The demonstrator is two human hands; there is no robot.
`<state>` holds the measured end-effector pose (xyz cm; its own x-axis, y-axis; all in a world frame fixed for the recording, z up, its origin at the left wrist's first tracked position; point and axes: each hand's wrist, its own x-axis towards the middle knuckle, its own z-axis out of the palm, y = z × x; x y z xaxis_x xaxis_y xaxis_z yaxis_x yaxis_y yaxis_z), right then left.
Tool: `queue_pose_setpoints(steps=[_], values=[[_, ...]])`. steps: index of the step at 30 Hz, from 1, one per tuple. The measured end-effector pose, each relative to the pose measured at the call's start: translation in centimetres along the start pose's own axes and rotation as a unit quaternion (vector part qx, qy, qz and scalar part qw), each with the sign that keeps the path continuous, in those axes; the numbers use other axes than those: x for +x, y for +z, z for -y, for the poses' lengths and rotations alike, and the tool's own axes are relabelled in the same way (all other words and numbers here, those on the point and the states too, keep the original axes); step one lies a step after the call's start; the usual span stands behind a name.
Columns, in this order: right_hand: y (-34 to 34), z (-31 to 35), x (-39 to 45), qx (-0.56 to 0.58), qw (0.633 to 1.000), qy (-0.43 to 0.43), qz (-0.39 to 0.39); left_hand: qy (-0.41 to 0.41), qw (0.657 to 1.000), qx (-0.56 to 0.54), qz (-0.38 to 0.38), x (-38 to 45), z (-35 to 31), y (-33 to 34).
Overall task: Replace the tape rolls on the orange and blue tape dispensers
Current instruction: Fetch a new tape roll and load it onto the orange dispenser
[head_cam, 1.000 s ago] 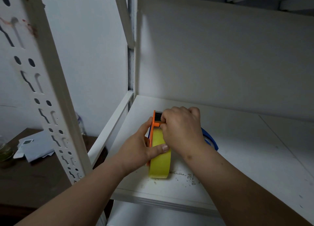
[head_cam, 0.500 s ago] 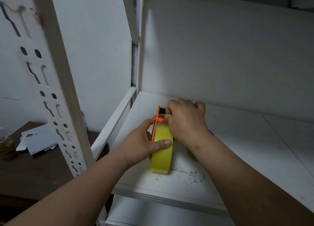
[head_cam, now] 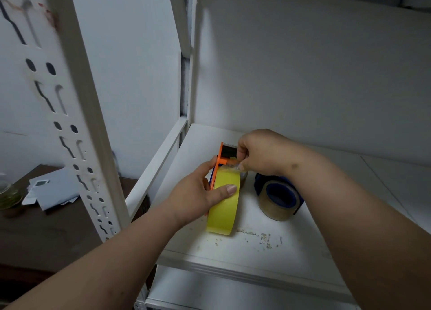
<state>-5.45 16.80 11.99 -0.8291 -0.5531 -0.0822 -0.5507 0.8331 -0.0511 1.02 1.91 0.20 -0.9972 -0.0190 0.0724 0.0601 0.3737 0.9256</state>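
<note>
The orange tape dispenser [head_cam: 220, 156] stands on edge on the white shelf [head_cam: 251, 251] with a yellow tape roll [head_cam: 224, 207] mounted in it. My left hand [head_cam: 198, 193] grips the dispenser and roll, thumb across the yellow tape. My right hand [head_cam: 258, 155] pinches the loose tape end [head_cam: 231, 167] near the dispenser's black cutter. To the right lies the blue tape dispenser [head_cam: 279, 190], holding a clear brownish tape roll [head_cam: 275, 207] and partly hidden under my right forearm.
A white perforated shelving post [head_cam: 77, 127] stands at the left, and the shelf's back panel [head_cam: 303, 76] is close behind. A dark table [head_cam: 46, 235] with papers [head_cam: 53, 190] and a glass jar [head_cam: 7, 193] sits lower left. Another shelf [head_cam: 210, 293] lies below.
My right hand has lifted off the dispenser's top and now pinches the tape end. The blue dispenser and its clear roll have come into view. The camera moved closer.
</note>
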Motion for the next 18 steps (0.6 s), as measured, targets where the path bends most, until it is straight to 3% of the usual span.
queue_pose_setpoints(steps=[5,18], values=[[-0.4,1.1,0.0,-0.079,0.997,-0.002,0.0,0.006,1.0,-0.018,0.019,-0.1,0.0,-0.1],[1.6,0.3,0.3,-0.121,0.972,-0.101,-0.172,-0.008,0.999,-0.048,0.024,0.5,0.8,-0.2]])
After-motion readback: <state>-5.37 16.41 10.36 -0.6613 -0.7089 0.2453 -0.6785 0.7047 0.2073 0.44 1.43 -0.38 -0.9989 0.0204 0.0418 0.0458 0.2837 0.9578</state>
